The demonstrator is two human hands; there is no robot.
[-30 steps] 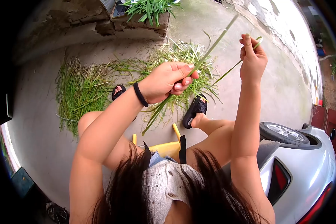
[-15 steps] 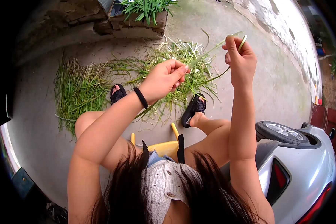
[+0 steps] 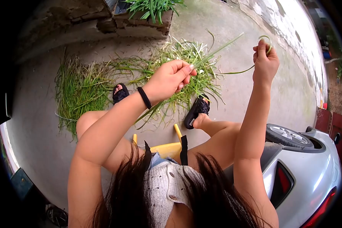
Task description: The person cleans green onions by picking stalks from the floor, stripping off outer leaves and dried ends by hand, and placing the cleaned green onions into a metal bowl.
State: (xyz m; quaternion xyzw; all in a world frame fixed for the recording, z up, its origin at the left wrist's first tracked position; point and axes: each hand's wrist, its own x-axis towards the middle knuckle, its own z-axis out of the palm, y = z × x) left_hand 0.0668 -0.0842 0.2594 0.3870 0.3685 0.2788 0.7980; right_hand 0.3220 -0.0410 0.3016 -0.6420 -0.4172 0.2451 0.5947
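My left hand is closed in a pinch on a long green stalk. Its pale, straight end points up and to the right, and leafy ends hang below the wrist. Off to the right, my right hand is closed on a thin green leaf strip. The strip loops above the fingers and trails left, its end free in the air. Beneath the left hand, a loose heap of green stalks and leaves covers the concrete.
A neater bundle of long greens lies at left. Dark green leaves rest on a ledge at the back. My sandalled feet flank the heap. A yellow stool is under me; a silver car stands at right.
My right hand has moved right, away from the left hand, carrying the leaf strip apart from the stalk. My left hand has barely moved and still grips the stalk.
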